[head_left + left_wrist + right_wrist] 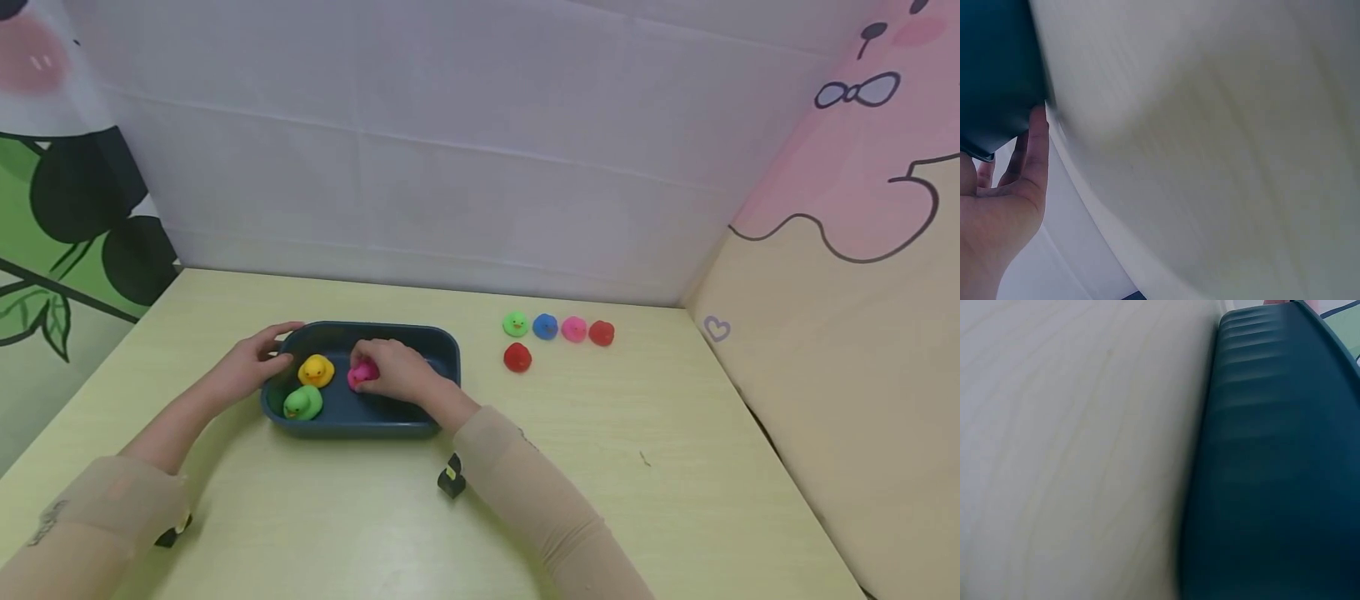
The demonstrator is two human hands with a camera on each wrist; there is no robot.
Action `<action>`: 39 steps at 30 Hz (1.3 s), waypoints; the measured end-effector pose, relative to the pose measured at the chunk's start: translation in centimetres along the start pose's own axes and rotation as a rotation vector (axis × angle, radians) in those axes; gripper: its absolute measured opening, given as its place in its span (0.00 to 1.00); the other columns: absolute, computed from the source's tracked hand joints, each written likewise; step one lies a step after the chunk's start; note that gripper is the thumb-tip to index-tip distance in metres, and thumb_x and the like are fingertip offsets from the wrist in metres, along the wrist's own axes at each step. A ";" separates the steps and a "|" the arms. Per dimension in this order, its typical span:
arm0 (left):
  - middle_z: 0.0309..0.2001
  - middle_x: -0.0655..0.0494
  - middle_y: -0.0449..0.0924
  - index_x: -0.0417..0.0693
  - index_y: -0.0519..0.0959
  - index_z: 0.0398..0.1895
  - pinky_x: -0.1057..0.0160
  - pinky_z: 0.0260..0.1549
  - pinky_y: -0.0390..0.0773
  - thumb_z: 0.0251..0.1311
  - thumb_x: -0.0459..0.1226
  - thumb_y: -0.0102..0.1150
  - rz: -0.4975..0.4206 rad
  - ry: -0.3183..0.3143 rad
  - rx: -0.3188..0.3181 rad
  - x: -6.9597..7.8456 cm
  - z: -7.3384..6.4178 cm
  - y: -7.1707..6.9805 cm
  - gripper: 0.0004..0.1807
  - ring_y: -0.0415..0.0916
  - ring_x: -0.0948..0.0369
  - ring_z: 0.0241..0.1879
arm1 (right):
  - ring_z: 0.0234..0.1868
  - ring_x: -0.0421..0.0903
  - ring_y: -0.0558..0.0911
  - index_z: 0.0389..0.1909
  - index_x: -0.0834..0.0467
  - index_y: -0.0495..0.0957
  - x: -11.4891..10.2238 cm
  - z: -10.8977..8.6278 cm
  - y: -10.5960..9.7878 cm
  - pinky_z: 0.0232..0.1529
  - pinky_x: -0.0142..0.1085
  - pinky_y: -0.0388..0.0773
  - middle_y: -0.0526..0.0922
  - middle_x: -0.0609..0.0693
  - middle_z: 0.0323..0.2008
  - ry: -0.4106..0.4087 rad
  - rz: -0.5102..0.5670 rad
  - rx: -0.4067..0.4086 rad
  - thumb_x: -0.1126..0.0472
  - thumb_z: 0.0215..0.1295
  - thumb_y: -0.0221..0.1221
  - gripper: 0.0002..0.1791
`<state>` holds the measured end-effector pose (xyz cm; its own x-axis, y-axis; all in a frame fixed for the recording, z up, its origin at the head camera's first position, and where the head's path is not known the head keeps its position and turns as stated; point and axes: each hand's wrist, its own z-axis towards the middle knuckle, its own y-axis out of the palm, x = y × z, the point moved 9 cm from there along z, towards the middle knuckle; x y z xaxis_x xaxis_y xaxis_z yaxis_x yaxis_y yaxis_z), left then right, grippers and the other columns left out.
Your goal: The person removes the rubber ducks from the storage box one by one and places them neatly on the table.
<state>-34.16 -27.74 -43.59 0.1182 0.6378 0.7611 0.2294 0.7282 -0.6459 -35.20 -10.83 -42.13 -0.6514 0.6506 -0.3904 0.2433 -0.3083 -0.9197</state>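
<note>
A dark blue-green tray point(405, 427) lies on the table, its left end held by my left hand point(243, 367). The thumb reaches over the rim while the fingers lie against the outer wall, as the left wrist view shows point(1007, 206). Inside the tray, my right hand point(397, 371) pinches a pink rubber duck point(362, 375) between thumb and fingers, near the tray floor. Left of it sit a yellow rubber duck point(316, 371) and a green rubber duck point(303, 403). The right wrist view has only the tray's outer side point(1272, 462); the right hand is hidden there.
Right of the tray, a row holds a green duck point(516, 324), a blue duck point(545, 327), a pink duck point(574, 329) and a red duck point(602, 333). Another red duck point(517, 357) sits in front of it. A white cloth wall point(420, 183) stands behind the table.
</note>
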 end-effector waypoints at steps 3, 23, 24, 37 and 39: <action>0.67 0.27 0.53 0.47 0.51 0.73 0.41 0.52 0.72 0.69 0.39 0.44 -0.001 0.004 0.000 0.1 0.0 0.0 0.31 0.61 0.35 0.60 | 0.37 0.37 0.72 0.43 0.47 0.74 -0.1 0.0 -0.1 0.34 0.21 0.68 0.77 0.39 0.37 -0.003 -0.015 -0.003 0.51 0.57 0.65 0.15; 0.66 0.25 0.55 0.46 0.52 0.73 0.49 0.46 0.75 0.69 0.38 0.45 0.021 0.008 0.006 0.4 -0.2 -0.1 0.31 0.63 0.35 0.59 | 0.35 0.37 0.73 0.44 0.49 0.75 -0.1 -1.8 -2.4 0.33 0.23 0.70 0.76 0.39 0.34 -0.028 -0.052 -0.064 0.51 0.57 0.65 0.16; 0.66 0.25 0.55 0.46 0.52 0.73 0.49 0.46 0.76 0.69 0.38 0.45 0.023 0.009 0.007 0.4 -0.2 -0.1 0.31 0.63 0.35 0.59 | 0.36 0.37 0.73 0.44 0.48 0.75 0.0 -2.0 -2.5 0.33 0.23 0.70 0.76 0.39 0.34 -0.029 -0.054 -0.066 0.51 0.57 0.65 0.15; 0.66 0.26 0.54 0.46 0.50 0.73 0.54 0.44 0.76 0.69 0.38 0.44 0.013 0.003 -0.003 -0.1 0.1 0.1 0.31 0.67 0.38 0.56 | 0.39 0.37 0.75 0.48 0.50 0.76 -0.1 -3.5 -4.5 0.39 0.24 0.71 0.79 0.41 0.40 -0.066 -0.051 -0.112 0.53 0.58 0.64 0.17; 0.66 0.26 0.54 0.46 0.50 0.74 0.56 0.43 0.76 0.69 0.38 0.44 0.014 0.003 -0.002 0.0 0.1 0.0 0.31 0.67 0.38 0.56 | 0.39 0.37 0.75 0.48 0.50 0.76 -0.1 -3.7 -4.9 0.39 0.24 0.71 0.79 0.41 0.40 -0.066 -0.050 -0.114 0.54 0.58 0.64 0.17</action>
<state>-34.30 -27.70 -43.63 0.1242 0.6468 0.7524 0.2300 0.7189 -0.6560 -33.65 -6.79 -37.79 -0.7095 0.6151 -0.3441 0.2873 -0.1933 -0.9381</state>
